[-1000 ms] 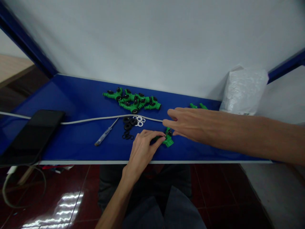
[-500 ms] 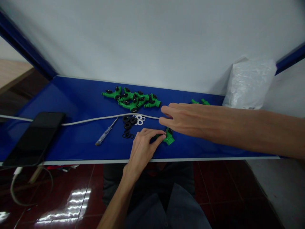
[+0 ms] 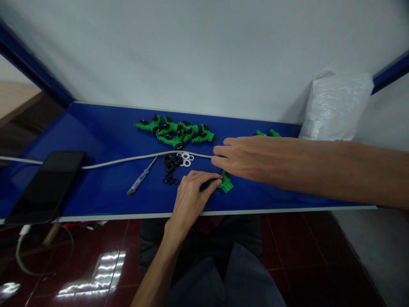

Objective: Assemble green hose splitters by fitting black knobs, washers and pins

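Thumb and forefinger of my left hand (image 3: 193, 187) are pinched together at a green Y-shaped hose splitter (image 3: 227, 185) with a black valve lever, lying near the table's front edge. My right hand (image 3: 231, 154) reaches in from the right, back upward, just above the splitter and partly covering it. Its fingers bend downward, and what they hold, if anything, is hidden. Left of my hands lie several white washers (image 3: 186, 162), thick black rubber rings (image 3: 170, 167) and small black O-rings (image 3: 171, 181). Behind them sits a cluster of green hose splitters (image 3: 174, 141).
A clear-handled screwdriver (image 3: 138, 181) lies left of the rings. A white cable (image 3: 134, 158) crosses the blue table (image 3: 108, 194) to my right hand, passing a black phone (image 3: 47, 185). A plastic-wrapped package (image 3: 337, 106) leans at the back right. More green parts (image 3: 274, 133) show behind my right forearm.
My right hand shifts very slightly to the left and up in the view, along with a small camera movement. The left hand keeps its pinch at the splitter.
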The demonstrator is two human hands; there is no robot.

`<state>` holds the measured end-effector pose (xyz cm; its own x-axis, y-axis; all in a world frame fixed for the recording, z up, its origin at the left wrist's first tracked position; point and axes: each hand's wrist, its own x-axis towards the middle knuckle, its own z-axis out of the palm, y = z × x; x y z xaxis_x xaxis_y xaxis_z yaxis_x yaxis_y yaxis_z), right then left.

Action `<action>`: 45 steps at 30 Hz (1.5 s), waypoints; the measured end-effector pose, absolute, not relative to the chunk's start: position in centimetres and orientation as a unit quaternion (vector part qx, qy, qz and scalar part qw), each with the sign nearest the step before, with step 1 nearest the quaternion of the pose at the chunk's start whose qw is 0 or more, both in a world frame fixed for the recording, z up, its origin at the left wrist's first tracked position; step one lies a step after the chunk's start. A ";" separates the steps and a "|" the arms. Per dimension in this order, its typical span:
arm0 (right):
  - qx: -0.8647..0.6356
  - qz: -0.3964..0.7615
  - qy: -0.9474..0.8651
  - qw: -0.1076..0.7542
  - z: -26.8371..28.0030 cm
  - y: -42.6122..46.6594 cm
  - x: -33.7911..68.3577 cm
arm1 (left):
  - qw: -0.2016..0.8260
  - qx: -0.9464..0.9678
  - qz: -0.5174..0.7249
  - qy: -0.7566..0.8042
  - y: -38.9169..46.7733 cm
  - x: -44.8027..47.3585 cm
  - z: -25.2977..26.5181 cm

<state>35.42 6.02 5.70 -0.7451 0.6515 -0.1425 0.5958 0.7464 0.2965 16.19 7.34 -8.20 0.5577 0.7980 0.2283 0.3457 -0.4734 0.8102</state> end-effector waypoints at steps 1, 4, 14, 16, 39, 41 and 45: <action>0.330 0.129 0.925 0.134 5.7 6.1 35.4 | 0.370 0.801 0.307 0.356 7.4 16.2 -8.3; 0.317 0.158 0.918 0.177 5.7 6.3 35.4 | 0.373 0.800 0.312 0.352 7.4 16.2 -8.4; 0.317 0.165 0.923 0.140 6.3 5.7 34.5 | 0.373 0.805 0.300 0.351 7.4 16.1 -7.9; 0.322 0.179 0.913 0.175 6.1 6.0 34.2 | 0.372 0.804 0.303 0.350 7.4 16.2 -8.2; 0.273 0.204 0.919 0.201 5.7 5.9 33.9 | 0.353 0.821 0.292 0.339 7.6 16.1 -8.6; 0.264 0.184 0.924 0.205 6.0 5.9 33.4 | 0.345 0.826 0.282 0.345 7.6 16.1 -8.5; 0.270 0.162 0.925 0.214 6.2 6.0 33.3 | 0.331 0.835 0.264 0.352 7.5 16.1 -8.2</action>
<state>33.27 6.00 6.18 -0.7623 0.5688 -0.3087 0.4297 0.8015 0.4158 16.12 7.50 -8.22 0.6130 0.7623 0.2077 0.4130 -0.5333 0.7383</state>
